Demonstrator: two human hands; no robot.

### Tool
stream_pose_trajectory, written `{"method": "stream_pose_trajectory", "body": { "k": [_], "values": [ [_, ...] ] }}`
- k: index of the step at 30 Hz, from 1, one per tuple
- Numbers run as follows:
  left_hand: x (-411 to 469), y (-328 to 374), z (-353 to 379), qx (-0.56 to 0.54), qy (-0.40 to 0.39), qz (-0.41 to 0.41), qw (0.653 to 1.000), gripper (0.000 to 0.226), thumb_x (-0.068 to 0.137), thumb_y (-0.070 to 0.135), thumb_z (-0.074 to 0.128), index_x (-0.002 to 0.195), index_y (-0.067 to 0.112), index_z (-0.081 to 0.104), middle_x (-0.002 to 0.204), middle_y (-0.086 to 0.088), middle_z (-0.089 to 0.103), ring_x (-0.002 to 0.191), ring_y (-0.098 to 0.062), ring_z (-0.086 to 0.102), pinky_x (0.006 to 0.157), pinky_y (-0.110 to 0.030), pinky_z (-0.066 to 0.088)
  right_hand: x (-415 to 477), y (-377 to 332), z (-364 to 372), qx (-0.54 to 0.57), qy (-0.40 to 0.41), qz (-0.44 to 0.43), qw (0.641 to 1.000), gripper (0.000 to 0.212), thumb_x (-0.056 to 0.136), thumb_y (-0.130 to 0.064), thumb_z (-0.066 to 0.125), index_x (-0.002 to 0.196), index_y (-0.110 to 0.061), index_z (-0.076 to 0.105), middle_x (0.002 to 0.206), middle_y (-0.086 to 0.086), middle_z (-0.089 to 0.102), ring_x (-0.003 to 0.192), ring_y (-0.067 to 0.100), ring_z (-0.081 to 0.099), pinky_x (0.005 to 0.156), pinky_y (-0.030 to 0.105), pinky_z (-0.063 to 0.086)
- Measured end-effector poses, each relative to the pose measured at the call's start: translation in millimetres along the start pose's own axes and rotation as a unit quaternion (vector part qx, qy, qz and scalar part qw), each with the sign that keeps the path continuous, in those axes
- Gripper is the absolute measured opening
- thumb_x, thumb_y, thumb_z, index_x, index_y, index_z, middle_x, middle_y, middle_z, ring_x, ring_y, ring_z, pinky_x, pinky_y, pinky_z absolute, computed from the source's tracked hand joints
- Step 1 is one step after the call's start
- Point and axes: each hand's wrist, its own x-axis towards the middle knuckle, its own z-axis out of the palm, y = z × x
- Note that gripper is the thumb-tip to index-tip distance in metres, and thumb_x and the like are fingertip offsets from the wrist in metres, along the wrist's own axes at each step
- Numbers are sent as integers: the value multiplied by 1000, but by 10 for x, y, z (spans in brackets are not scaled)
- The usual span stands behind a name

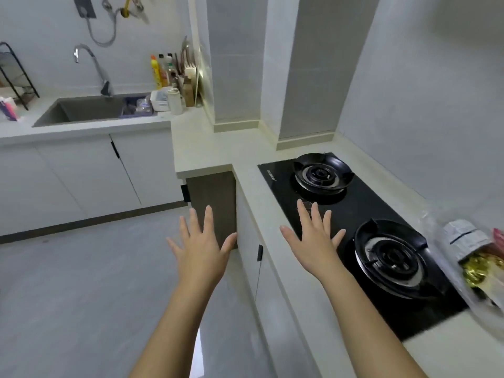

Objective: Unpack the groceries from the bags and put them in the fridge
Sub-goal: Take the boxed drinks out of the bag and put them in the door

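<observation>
A clear plastic grocery bag (pixel 463 257) lies on the counter at the right edge, beside the stove; packets with white, red and gold wrapping show through it. My left hand (pixel 200 246) hovers over the floor in front of the cabinets, fingers spread and holding nothing. Over the near-left corner of the stove, my right hand (pixel 313 241) is stretched out the same way, fingers spread and empty. Both hands are well to the left of the bag. No fridge is in view.
A black two-burner gas stove (pixel 275 173) is set into the pale L-shaped counter (pixel 201 148). At the back left are a sink (pixel 90 110) with a tap (pixel 92 66), bottles (pixel 163 72) and a knife block. White cabinets line the grey floor (pixel 81 282).
</observation>
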Motion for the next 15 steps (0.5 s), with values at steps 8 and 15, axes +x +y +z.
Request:
{"method": "stream_pose_trajectory", "body": {
  "k": [8,15],
  "values": [
    [360,705,270,-27,-35,108,993,77,92,64,33,153,32,-1,162,-4,-8,147,-27,-14,116,-59,0,157,575,-209,-7,37,94,995,73,96,-61,33,154,-36,-4,163,1,-14,146,29,-22,111,62,-12],
    [870,1556,744,-26,-118,246,962,76,92,65,30,153,31,-1,162,-5,-5,148,-28,-11,115,-59,3,323,1204,-467,-32,87,233,968,73,95,-63,30,154,-36,-5,163,3,-11,147,31,-18,112,65,-7]
  ]
}}
